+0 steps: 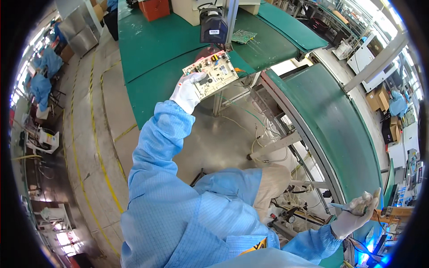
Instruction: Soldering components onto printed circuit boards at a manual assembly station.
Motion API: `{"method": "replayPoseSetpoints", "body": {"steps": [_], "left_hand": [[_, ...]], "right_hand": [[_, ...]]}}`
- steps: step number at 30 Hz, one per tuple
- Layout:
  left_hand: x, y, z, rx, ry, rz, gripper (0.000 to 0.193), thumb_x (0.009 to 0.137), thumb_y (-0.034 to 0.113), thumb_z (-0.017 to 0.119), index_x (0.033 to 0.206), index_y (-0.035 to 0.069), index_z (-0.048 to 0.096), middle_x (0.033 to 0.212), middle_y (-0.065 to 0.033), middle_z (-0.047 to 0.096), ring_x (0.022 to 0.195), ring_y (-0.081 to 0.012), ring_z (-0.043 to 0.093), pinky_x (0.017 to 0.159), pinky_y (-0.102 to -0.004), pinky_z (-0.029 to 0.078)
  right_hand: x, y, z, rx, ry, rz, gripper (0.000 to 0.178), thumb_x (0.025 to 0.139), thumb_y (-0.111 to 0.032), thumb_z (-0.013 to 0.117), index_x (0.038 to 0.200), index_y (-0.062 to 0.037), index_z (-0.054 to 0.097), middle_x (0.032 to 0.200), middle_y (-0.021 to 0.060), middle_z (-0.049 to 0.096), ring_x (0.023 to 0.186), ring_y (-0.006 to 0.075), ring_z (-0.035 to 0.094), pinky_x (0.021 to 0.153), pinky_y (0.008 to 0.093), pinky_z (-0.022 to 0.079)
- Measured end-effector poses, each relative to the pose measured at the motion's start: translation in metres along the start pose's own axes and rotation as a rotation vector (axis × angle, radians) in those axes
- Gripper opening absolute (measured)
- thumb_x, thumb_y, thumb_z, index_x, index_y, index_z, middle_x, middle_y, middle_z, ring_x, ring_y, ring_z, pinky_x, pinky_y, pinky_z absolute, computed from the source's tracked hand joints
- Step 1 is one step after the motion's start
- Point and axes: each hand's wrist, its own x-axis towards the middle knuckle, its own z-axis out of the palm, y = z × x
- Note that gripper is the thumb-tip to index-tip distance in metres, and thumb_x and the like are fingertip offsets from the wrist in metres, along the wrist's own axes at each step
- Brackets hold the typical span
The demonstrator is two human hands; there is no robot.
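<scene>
My left hand [187, 91], in a white glove, grips a populated circuit board [219, 80] by its near left edge. The board is cream-coloured, with several black, yellow and white components, and is tilted toward me. It is held just below a dark box-shaped device [213, 27] on a metal post, and a reddish glow shows behind the board's far edge. Far to the right, my right hand [355, 216], also gloved, is beside the green conveyor with its fingers curled. A slim bluish point sticks out next to its fingers; what it belongs to I cannot make out.
Green-topped benches [152, 53] stand ahead, with another circuit board [244, 36] and a red bin [154, 9] on them. A green conveyor [330, 111] curves along my right. Cables [268, 129] hang below the bench. Yellow floor lines [96, 134] run along the left.
</scene>
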Motion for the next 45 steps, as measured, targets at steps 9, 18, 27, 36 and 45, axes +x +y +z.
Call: {"method": "replayPoseSetpoints", "body": {"steps": [9,18,27,36,45], "left_hand": [[-0.001,0.007,-0.013,0.022,0.018,0.058,0.021,0.088,0.01,0.059,0.104,-0.003,0.063,0.104,-0.0123,0.067,0.093,-0.0221,0.067,0.085,-0.0342,0.055],[0.009,0.01,-0.009,-0.147,0.089,0.082,0.017,0.087,0.006,0.058,0.101,-0.003,0.062,0.098,-0.0144,0.067,0.09,-0.0265,0.067,0.082,-0.0396,0.057],[0.034,0.011,-0.016,-0.302,0.109,0.08,0.012,0.088,0.007,0.058,0.096,0.0,0.064,0.096,-0.0121,0.068,0.085,-0.0245,0.067,0.079,-0.0381,0.057],[0.03,-0.004,-0.011,-0.27,0.115,0.055,0.021,0.092,0.009,0.05,0.108,0.0,0.061,0.107,-0.0148,0.067,0.097,-0.0313,0.066,0.087,-0.0464,0.055],[-0.032,-0.062,0.083,-0.213,-0.246,-0.345,0.034,0.089,0.007,0.055,0.12,-0.007,0.05,0.115,-0.022,0.062,0.101,-0.0314,0.065,0.089,-0.0439,0.056]], "right_hand": [[0.009,0.01,-0.023,-0.201,-0.093,-0.124,0.04,0.1,-0.02,0.043,0.136,-0.0023,0.046,0.1,0.0064,0.052,0.088,0.0059,0.05,0.07,0.0137,0.046],[0.004,0.01,-0.033,-0.384,-0.169,-0.218,0.04,0.095,-0.001,0.044,0.134,-0.001,0.047,0.104,0.0035,0.047,0.093,0.0087,0.048,0.07,0.0136,0.042],[0.0,0.009,-0.028,-0.365,-0.065,-0.178,0.036,0.098,-0.011,0.042,0.131,-0.0039,0.051,0.101,0.0022,0.048,0.091,0.0072,0.049,0.069,0.0119,0.04],[0.0,0.007,-0.015,-0.197,0.001,-0.108,0.033,0.097,-0.015,0.046,0.129,-0.0076,0.055,0.096,-0.0006,0.053,0.077,0.0018,0.049,0.055,0.012,0.037],[-0.006,-0.004,0.026,-0.087,0.078,0.026,0.028,0.096,-0.031,0.052,0.115,-0.0116,0.06,0.083,-0.0029,0.055,0.063,0.001,0.048,0.047,0.0135,0.033]]}}
